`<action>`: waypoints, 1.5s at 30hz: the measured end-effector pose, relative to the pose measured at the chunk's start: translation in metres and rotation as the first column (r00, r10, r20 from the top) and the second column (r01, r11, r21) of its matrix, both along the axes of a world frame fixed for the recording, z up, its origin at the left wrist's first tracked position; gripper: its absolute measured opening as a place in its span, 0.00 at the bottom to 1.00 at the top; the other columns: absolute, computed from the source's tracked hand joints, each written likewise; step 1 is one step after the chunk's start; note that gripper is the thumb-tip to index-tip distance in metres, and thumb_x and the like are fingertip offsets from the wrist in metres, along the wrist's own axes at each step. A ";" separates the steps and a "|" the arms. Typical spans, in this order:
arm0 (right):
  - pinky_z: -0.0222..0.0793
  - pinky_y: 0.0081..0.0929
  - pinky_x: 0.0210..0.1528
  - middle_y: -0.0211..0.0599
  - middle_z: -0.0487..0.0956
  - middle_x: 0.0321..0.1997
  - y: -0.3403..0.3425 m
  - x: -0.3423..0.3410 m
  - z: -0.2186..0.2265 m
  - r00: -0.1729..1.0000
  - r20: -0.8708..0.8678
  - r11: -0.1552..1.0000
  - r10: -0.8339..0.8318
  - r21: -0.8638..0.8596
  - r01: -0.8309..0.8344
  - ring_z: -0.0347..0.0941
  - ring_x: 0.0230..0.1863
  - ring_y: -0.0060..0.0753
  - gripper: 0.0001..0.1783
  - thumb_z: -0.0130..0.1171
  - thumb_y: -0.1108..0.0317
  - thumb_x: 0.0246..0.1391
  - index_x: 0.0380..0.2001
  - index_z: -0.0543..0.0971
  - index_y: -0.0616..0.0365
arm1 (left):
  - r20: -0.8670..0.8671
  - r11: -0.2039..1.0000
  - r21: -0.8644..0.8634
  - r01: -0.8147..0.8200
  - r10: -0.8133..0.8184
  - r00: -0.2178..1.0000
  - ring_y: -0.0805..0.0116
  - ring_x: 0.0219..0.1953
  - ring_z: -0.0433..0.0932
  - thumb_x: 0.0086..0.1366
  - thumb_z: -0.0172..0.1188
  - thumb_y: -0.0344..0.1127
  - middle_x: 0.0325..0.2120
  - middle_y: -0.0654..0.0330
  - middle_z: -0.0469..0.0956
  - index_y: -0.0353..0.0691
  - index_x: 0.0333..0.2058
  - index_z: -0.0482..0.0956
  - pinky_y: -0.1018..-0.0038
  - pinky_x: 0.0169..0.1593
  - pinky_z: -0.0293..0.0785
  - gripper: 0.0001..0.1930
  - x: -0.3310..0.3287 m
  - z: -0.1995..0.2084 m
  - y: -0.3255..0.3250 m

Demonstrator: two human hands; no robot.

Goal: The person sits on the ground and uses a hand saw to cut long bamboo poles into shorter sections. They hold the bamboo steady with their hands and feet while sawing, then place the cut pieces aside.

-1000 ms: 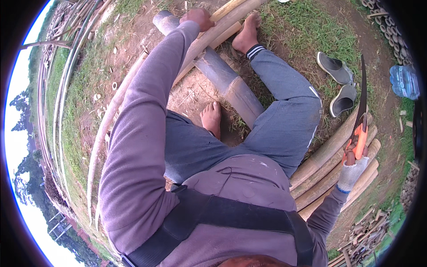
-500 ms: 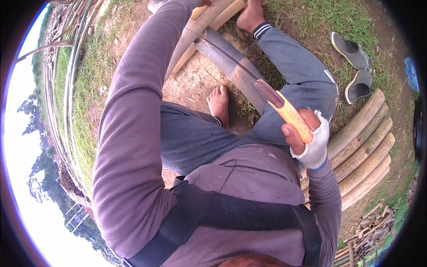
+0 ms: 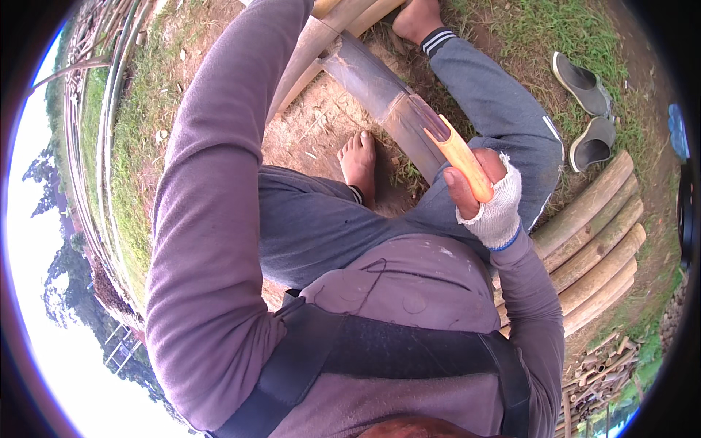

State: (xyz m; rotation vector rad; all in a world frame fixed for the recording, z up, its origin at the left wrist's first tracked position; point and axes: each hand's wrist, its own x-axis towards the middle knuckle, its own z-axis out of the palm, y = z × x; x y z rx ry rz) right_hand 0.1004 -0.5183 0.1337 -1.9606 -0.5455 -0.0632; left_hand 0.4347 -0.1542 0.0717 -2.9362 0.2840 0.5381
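My right hand [image 3: 485, 191], in a white knitted glove that leaves the thumb and fingertips bare, is closed round the orange wooden handle of a saw [image 3: 461, 160]. A dark, reddish-brown blade part runs from the handle toward the upper left, over a grey-brown bamboo pole [image 3: 376, 84]; the rest of the blade is hard to make out. This pole lies between my legs and meets paler bamboo poles [image 3: 332, 33] at the top. My left arm [image 3: 219, 146] stretches forward past the top edge, so the left hand is out of sight.
Several cut bamboo lengths [image 3: 584, 244] lie side by side at my right. Two dark slip-on shoes [image 3: 590, 146] rest on the grass beyond. Bare feet [image 3: 358, 160] stand on the dirt by the pole. Long poles [image 3: 109, 139] run along the left; bamboo scraps [image 3: 602, 372] lie lower right.
My right hand has shifted left and slightly up with the saw. My left arm has moved a little left, and the thin dark blade line no longer shows clearly.
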 end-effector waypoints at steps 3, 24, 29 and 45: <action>0.68 0.34 0.28 0.38 0.76 0.27 0.005 0.001 -0.003 1.000 0.019 1.000 0.001 -0.011 -0.001 0.73 0.24 0.37 0.11 0.70 0.65 0.64 0.38 0.82 0.63 | 0.025 1.000 0.000 0.015 -0.015 1.000 0.46 0.45 0.87 0.54 0.79 0.56 0.41 0.48 0.88 0.40 0.40 0.92 0.55 0.51 0.81 0.25 -0.005 0.004 -0.004; 0.66 0.30 0.26 0.32 0.74 0.23 0.016 0.010 -0.020 1.000 0.010 1.000 -0.002 -0.008 0.002 0.69 0.22 0.26 0.12 0.69 0.68 0.66 0.35 0.77 0.63 | 0.074 0.996 0.073 0.041 -0.047 0.996 0.45 0.46 0.87 0.53 0.80 0.58 0.41 0.47 0.88 0.40 0.41 0.91 0.55 0.52 0.82 0.28 -0.010 0.000 -0.005; 0.70 0.36 0.28 0.44 0.79 0.26 0.089 0.078 -0.038 0.995 0.081 0.998 -0.050 -0.039 0.053 0.77 0.23 0.46 0.12 0.72 0.65 0.61 0.32 0.81 0.62 | 0.066 0.997 0.075 0.023 -0.028 0.997 0.46 0.46 0.87 0.52 0.80 0.58 0.41 0.47 0.89 0.40 0.41 0.91 0.55 0.53 0.82 0.28 -0.010 0.010 -0.019; 0.69 0.40 0.26 0.47 0.76 0.21 0.083 0.071 -0.036 0.998 -0.023 0.998 -0.056 0.032 0.057 0.74 0.21 0.50 0.18 0.73 0.58 0.60 0.31 0.81 0.62 | 0.092 0.993 0.097 -0.062 0.053 0.994 0.47 0.52 0.86 0.58 0.76 0.57 0.47 0.47 0.88 0.45 0.48 0.89 0.55 0.57 0.81 0.27 -0.037 0.034 -0.029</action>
